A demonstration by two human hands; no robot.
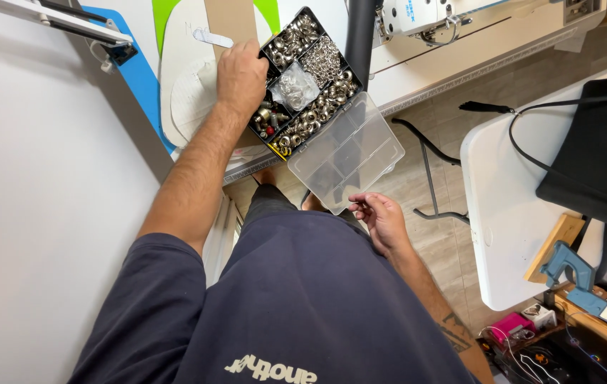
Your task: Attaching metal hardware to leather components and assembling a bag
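A black organiser box (317, 89) with several compartments of silver metal rings, chain and fittings lies on the edge of a white table (417, 67). Its clear lid (346, 153) hangs open past the table edge. A small clear bag of rings (295, 87) rests on top of the compartments. My left hand (241, 77) sits on the box's left side, fingers curled down over its edge. My right hand (381, 219) is lower, just below the lid's corner, fingertips pinched together; whether something small is between them is unclear.
White and tan pattern pieces (189, 85) lie left of the box over blue and green sheets. A sewing machine (424, 18) stands at the back. On the white table at right (502, 213) are a black bag (595, 156), a wooden block and a blue glue gun (577, 281).
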